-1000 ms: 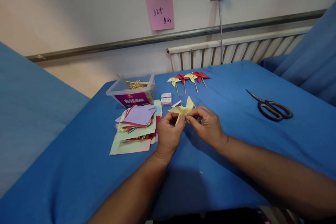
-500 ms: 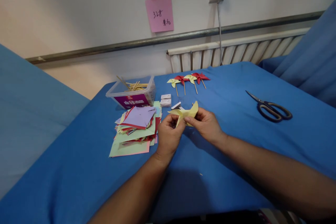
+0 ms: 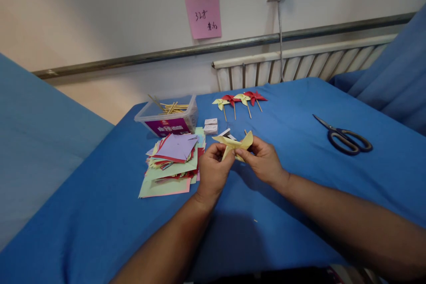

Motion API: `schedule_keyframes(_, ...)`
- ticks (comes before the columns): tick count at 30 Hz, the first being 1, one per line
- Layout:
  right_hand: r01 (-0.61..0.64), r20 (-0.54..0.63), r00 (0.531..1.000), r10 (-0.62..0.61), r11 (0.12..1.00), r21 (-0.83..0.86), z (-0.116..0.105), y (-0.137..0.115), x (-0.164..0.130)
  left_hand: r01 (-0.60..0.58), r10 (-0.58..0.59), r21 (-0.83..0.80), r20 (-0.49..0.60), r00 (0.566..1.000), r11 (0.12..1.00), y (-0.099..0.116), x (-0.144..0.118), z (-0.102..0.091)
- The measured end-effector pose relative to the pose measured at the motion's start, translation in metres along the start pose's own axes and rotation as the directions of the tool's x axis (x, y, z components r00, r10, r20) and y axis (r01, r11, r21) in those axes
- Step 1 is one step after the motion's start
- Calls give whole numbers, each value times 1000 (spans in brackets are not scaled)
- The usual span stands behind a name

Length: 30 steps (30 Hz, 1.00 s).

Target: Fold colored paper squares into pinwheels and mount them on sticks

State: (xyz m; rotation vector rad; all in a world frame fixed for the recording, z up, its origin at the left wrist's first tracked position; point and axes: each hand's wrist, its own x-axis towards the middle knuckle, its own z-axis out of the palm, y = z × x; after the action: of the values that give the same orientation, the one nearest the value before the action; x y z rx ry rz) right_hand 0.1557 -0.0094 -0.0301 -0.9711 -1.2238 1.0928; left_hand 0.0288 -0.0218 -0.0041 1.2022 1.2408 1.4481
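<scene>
A yellow paper pinwheel (image 3: 244,141) is held between my two hands above the blue-covered table (image 3: 293,239). My left hand (image 3: 214,171) pinches its left side, the thumb near the centre. From the right, my right hand (image 3: 266,159) grips it with the thumb pressed at the middle, the other fingers behind. The pinwheel's blades curl upward at both sides. A stick end shows just behind the right hand; whether it is joined to the paper is hidden. Beyond the hands lie small white boxes (image 3: 211,127) and a partly covered black-and-white piece (image 3: 226,134).
Finished pinwheels (image 3: 248,99), yellow and red on sticks, lie in a row at the back. A clear plastic box (image 3: 166,125) holds wooden sticks. Before it is a stack of coloured paper (image 3: 173,164). Black-handled scissors (image 3: 349,140) rest at the right.
The pinwheel's blades have tilted slightly in my hands, and both hands stay closed on it. The whole view has shifted a little.
</scene>
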Motion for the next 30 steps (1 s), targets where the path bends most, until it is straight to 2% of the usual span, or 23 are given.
schedule_keyframes(6,27,2,1000,-27,1000,-12,1,4,0,-9,9,12,-11,1000,1000,-1,1,0)
schedule_keyframes(13,-8,51,999,5,998,68,1,2,0,-36,37,31,-25,999,999,0,-1,0)
schedule_keyframes(21,42,19,999,-43,998,50,1,-4,-4,-72,77,107,-47,996,992,3,-5,1)
schedule_keyframes(30,37,7,999,-37,996,79,2,-2,-6,-99,107,139,-51,993,985,1,-6,1)
